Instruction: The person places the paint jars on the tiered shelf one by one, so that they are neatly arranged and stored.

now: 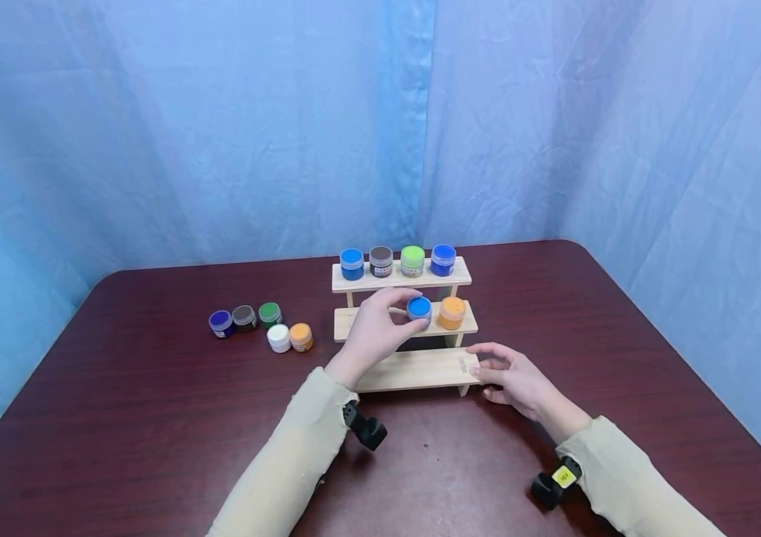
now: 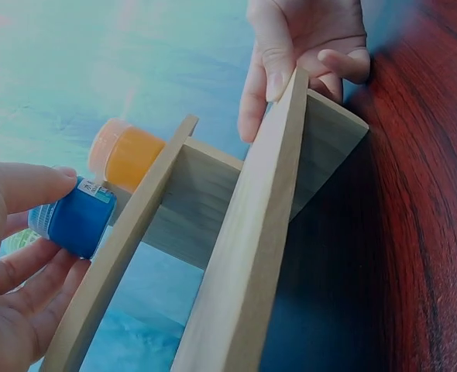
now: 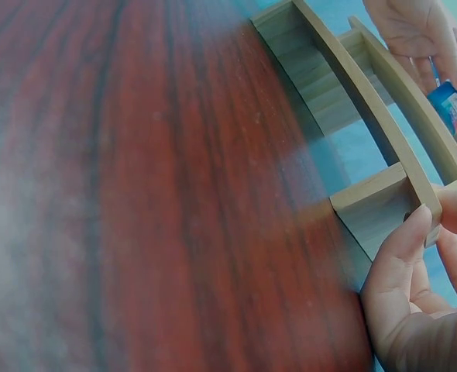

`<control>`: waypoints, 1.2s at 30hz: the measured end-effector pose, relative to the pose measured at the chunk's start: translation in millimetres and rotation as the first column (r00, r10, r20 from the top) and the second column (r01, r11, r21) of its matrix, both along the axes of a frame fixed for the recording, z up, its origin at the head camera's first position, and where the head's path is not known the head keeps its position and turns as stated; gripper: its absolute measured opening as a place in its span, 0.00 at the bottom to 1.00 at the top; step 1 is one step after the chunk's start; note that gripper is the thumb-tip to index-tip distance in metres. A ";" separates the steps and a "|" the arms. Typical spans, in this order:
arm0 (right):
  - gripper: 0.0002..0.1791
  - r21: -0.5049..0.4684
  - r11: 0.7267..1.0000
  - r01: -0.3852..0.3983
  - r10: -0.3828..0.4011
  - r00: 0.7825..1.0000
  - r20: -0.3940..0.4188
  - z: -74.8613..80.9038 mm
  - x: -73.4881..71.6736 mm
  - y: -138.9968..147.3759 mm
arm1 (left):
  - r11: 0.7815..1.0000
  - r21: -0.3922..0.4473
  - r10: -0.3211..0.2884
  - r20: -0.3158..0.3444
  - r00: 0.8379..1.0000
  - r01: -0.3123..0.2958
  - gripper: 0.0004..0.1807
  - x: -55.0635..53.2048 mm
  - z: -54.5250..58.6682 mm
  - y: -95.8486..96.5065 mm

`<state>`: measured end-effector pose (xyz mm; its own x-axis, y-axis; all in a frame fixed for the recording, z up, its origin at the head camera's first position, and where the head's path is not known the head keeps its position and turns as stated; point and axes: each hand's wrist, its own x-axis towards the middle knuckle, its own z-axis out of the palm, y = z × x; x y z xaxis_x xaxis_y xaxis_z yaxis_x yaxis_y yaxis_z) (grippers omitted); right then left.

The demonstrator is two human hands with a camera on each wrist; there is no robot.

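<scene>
One blue round plastic jar at the middle tier of the pale wooden three-tier rack, beside the orange round plastic jar; contact with the board unclear | left hand pinches the blue jar's opposite sides, seemingly leaving its base free | right hand pinches the rack's bottom-tier right end, probably steadying it
</scene>
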<state>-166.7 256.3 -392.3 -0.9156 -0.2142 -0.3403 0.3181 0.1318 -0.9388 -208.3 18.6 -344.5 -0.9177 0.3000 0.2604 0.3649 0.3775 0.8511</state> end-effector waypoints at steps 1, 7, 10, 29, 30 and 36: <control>0.20 0.000 1.000 0.003 -0.003 1.000 0.001 0.0 -0.1 -0.1 | 1.000 -0.006 0.002 -0.002 1.000 -0.002 0.22 -0.2 0.0 0.3; 0.19 -0.010 1.000 0.006 -0.006 1.000 0.002 0.3 -0.3 -0.2 | 1.000 -0.028 0.014 -0.007 1.000 -0.014 0.22 -1.6 0.3 1.8; 0.20 -0.011 1.000 0.003 -0.003 1.000 -0.002 1.2 -0.2 -0.5 | 0.999 -0.040 0.021 -0.011 1.000 -0.021 0.22 -2.5 0.2 2.4; 0.20 -0.009 1.000 -0.002 0.002 1.000 0.000 1.7 0.8 -0.6 | 0.995 -0.092 0.045 0.021 0.999 -0.043 0.22 -5.6 -0.7 3.3; 0.20 -0.010 1.000 -0.002 0.002 1.000 -0.001 1.6 0.9 -0.4 | 0.995 -0.093 0.043 0.024 0.999 -0.041 0.22 -5.5 -0.5 3.3; 0.19 0.001 1.000 0.004 -0.004 1.000 -0.003 1.0 1.2 -0.1 | 0.996 -0.090 0.031 0.042 0.999 -0.027 0.22 -4.6 0.9 3.0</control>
